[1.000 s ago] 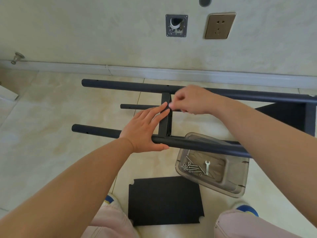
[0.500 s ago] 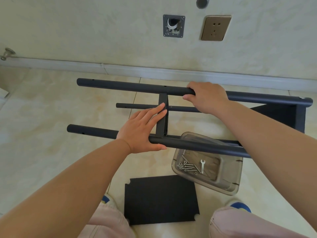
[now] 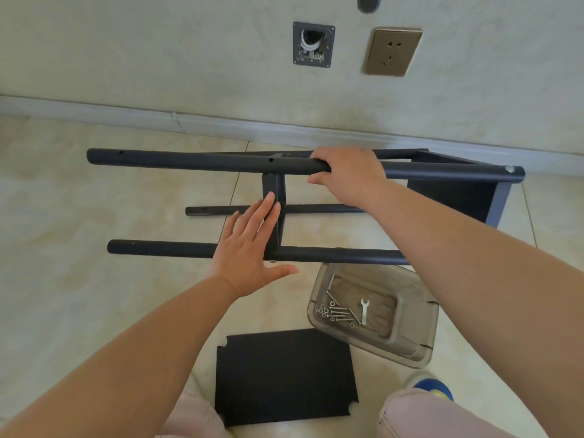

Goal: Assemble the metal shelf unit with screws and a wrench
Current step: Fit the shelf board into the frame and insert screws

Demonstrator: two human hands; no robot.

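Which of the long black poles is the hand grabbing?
The top pole, nearest the wall. The right hand has its fingers curled around it. The left hand only lies flat on the lower pole; the thin pole between is untouched.

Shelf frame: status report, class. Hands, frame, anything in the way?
Right hand grips top tube. Left hand flat on crossbar. Wrench untouched in tray. Nothing blocking.

Your right hand (image 3: 349,175) leaves the crossbar (image 3: 273,213) joint and now wraps the upper tube (image 3: 202,159). That tube sits raised, frame tipped toward you. Left hand (image 3: 249,248) lies flatter, thumb off the lower tube (image 3: 164,248).
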